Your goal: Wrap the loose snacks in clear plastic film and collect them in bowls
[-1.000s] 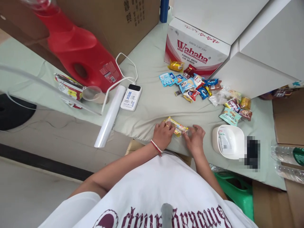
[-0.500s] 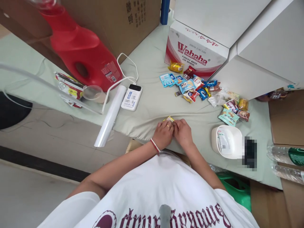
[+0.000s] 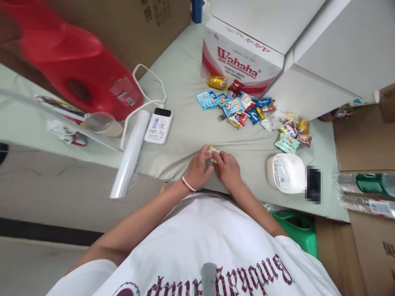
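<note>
I see a pale green cloth (image 3: pixel 185 135) over the table, wrinkled at the near edge, with grey floor to the left and cardboard boxes behind and to the right. Both hands sit together at that near edge: the left hand (image 3: pixel 197 170), with a bead bracelet at the wrist, and the right hand (image 3: pixel 228 172) close their fingers on a small yellow packet (image 3: pixel 212 151), of which only the far end shows between them. The packet lies on the cloth right in front of me.

Farther back, a white and red carton (image 3: pixel 239 61) reads "Wahaha", with smaller print below that I cannot read. A scatter of snack packets (image 3: pixel 247 113) lies before it. A white power bank (image 3: pixel 158 126) with blue print and a white cable lies beside a white tube (image 3: pixel 129 154). A red jug (image 3: pixel 70 70) with a label stands at the left. A white bowl (image 3: pixel 286 172) sits to the right of my hands. Two bottles (image 3: pixel 364 193) lie at the far right.
</note>
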